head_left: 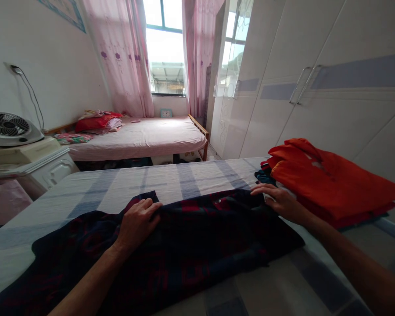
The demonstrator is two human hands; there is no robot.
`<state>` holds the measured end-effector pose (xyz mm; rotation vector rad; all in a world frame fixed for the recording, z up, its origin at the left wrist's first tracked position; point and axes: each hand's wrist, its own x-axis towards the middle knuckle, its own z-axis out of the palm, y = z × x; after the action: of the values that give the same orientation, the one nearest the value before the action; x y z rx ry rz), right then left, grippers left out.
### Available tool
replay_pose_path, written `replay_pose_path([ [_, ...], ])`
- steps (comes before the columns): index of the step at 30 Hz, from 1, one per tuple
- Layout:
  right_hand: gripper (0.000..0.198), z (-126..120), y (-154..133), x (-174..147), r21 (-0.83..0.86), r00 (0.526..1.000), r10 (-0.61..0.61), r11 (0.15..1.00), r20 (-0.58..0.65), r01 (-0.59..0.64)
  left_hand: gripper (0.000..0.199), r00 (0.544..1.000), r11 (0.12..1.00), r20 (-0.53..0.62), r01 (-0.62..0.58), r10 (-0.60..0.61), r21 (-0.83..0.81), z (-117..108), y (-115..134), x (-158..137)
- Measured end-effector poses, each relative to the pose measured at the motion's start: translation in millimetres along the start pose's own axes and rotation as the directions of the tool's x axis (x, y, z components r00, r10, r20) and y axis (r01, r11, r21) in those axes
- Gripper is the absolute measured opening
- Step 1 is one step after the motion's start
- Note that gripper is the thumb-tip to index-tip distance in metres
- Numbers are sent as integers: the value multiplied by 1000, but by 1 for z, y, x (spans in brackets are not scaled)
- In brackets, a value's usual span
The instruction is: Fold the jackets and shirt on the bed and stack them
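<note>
A dark plaid shirt point(197, 245), navy with red, lies across the near bed, with a small pale button showing near its far edge. My left hand point(139, 221) has its fingers curled over the far edge of the cloth, close to what looks like the collar. At the right end of that same edge, my right hand point(278, 199) pinches the fabric between thumb and fingers. One sleeve spreads out toward the lower left, partly behind my left forearm.
Folded clothes with an orange garment point(329, 180) on top are stacked right of my right hand. The shirt rests on a blue-and-white checked sheet point(164, 180). Beyond stand a pink-covered bed point(151, 136), a fan point(11, 127) on a cabinet, and a white wardrobe point(349, 39).
</note>
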<state>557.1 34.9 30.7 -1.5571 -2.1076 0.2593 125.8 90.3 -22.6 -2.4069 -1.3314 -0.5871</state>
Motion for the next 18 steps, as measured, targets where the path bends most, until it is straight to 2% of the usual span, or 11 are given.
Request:
replay_pose_path([
  [2,31,1,-6,-17,-25,999,30,999,34,-29,26,1000,1000,13,6,-6,-1,-1,1,0],
  [6,50,12,-4,-41,-141,977,212,967,-3,-211,27,999,1000,32,18,-18,-3,-2,2,1],
  [11,49,16,11,-39,28,905,424,906,-40,-423,28,999,1000,45,22,-22,-14,1,0,0],
  [15,37,13,9,-30,-10,882,466,885,69,-466,28,998,1000,59,23,-22,-15,2,-1,-1],
  [18,29,11,2,-28,127,897,427,889,110,-439,28,998,1000,59,24,-23,-16,2,-1,-1],
])
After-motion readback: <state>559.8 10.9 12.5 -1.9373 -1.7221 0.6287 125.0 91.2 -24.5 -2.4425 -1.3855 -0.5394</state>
